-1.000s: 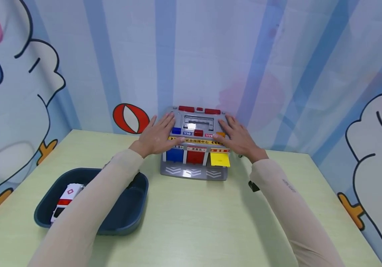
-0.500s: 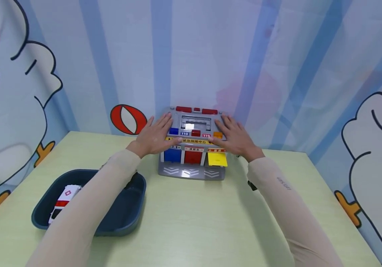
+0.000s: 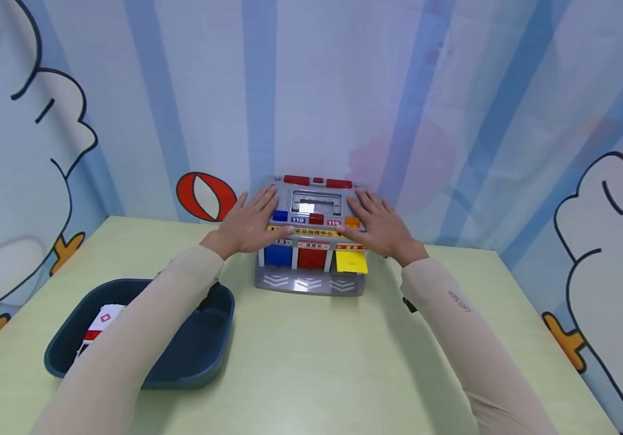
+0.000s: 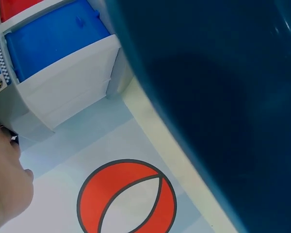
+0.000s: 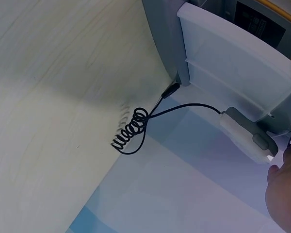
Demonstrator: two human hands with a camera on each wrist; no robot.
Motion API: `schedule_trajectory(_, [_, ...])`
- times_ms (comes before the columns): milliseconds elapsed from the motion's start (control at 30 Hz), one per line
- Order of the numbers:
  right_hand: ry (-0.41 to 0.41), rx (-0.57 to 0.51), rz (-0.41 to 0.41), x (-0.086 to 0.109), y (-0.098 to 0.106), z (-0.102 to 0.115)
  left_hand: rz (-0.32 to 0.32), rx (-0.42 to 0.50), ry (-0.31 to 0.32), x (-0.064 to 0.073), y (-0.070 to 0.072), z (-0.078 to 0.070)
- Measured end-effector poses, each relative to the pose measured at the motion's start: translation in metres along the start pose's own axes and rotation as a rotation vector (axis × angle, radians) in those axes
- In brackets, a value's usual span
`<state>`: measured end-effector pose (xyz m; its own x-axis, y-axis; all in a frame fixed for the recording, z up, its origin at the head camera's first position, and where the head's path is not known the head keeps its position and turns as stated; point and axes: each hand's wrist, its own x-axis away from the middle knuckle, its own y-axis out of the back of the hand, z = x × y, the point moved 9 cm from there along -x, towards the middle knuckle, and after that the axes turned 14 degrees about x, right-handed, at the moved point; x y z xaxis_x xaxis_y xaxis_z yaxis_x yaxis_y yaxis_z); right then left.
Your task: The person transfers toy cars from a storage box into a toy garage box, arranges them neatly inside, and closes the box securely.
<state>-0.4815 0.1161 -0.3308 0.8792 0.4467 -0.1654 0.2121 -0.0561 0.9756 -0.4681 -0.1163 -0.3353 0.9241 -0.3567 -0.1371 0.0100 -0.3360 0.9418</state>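
Note:
A grey toy rescue station (image 3: 308, 284) stands at the back of the table, against the curtain. My left hand (image 3: 246, 223) rests on its roof at the left side, fingers straight, thumb over the yellow sign strip. On the opposite side my right hand (image 3: 380, 226) lies likewise, thumb near the orange button (image 3: 352, 222). The blue door (image 3: 278, 255) and red door (image 3: 312, 258) are down; the yellow door (image 3: 351, 262) is swung up and out. In the right wrist view, a toy handset (image 5: 247, 133) with a coiled black cord (image 5: 131, 131) hangs at the station's side.
A dark blue bin (image 3: 219, 356) stands front left, beneath my left forearm. Inside lies a white toy ambulance (image 3: 103, 319) with a red stripe, partly hidden by the sleeve. The printed curtain (image 3: 316, 90) closes off the back of the pale table (image 3: 311, 362).
The head view has shifted slightly, so everything sits a little further left. Both hands stay in place on the toy station, and its doors look the same.

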Motion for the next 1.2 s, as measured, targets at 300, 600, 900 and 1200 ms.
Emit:
schedule_trajectory(300, [0.019, 0.001, -0.014, -0.005, 0.000, 0.005, 0.030, -0.013, 0.022, 0.006, 0.004, 0.003])
schedule_trajectory(600, [0.020, -0.020, -0.018, -0.007, 0.000, 0.007, 0.119, -0.034, 0.007, 0.032, 0.014, 0.009])
schedule_trajectory(900, [0.018, 0.001, -0.021, -0.003, 0.001, 0.001, 0.146, 0.002, -0.035, 0.070, 0.022, 0.010])
schedule_trajectory(1200, [0.003, -0.010, -0.019, 0.000, 0.002, -0.003, 0.184, 0.021, -0.141, 0.116, 0.031, 0.009])
